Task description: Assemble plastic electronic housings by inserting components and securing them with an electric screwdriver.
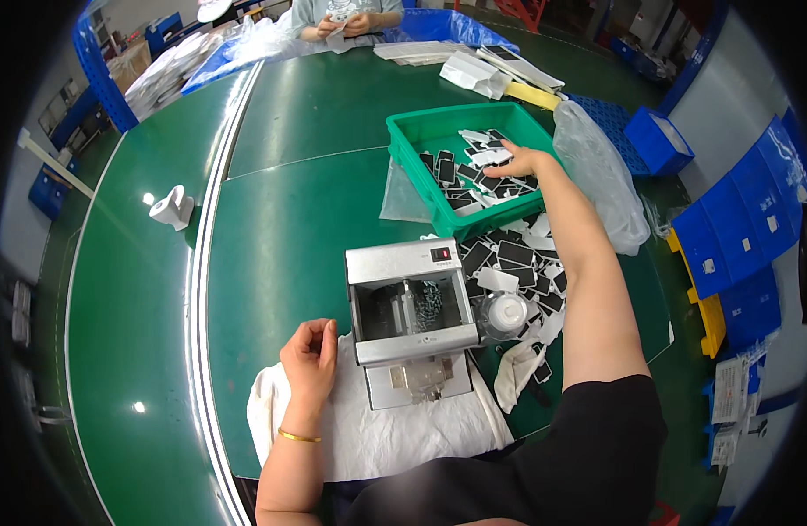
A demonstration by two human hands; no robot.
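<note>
My right arm stretches far out, and my right hand [519, 163] is over the green plastic bin [456, 230], thumb and fingers apart, touching or just above the small black-and-white flat pieces [445, 167] inside. I see nothing held in it. My left hand [311, 358], with a gold bangle at the wrist, rests beside the machine with its fingers curled in and nothing visible in them. Between my arms stands a silver screw feeder [412, 351], a box machine with a lit red switch and many small dark screws in its open hopper. Its underside sits on a white cloth [307, 438].
More flat pieces [513, 254] lie heaped below the bin, beside a clear bottle with a white cap [507, 312]. A pale cloth glove-like piece [516, 375] lies near. Plastic bags [601, 175] are right of the bin. A white roll holder [173, 209] stands left. Across the table a person [346, 22] works.
</note>
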